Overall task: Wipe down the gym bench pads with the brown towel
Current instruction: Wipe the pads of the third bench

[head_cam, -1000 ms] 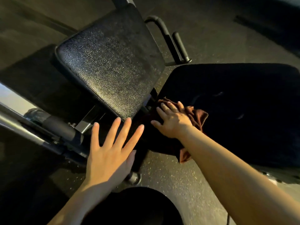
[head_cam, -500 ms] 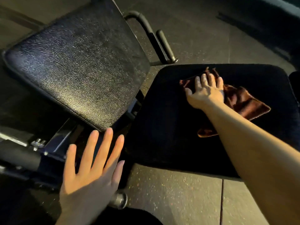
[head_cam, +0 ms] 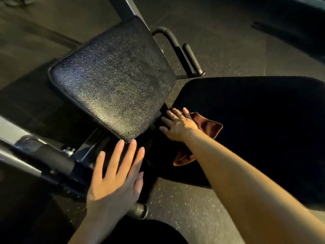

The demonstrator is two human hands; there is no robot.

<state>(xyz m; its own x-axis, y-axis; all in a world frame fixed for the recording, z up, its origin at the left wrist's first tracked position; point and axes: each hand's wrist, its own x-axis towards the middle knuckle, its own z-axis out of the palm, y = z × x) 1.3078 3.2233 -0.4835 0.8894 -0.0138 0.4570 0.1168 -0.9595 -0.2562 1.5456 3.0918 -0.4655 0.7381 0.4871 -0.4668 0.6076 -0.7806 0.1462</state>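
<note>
Where half a second earlier the brown towel (head_cam: 209, 125) had been pressed at the middle of the dark seat pad (head_cam: 255, 120), it was now pressed flat by the right hand (head_cam: 177, 125) at the pad's near-left edge, beside the textured back pad (head_cam: 112, 80). The left hand (head_cam: 114, 178) was held open, fingers spread, holding nothing.

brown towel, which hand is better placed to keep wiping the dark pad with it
Right. The right hand already lies flat on the brown towel at the dark pad's near corner. The left hand is spread open, off the towel, holding nothing.
</note>
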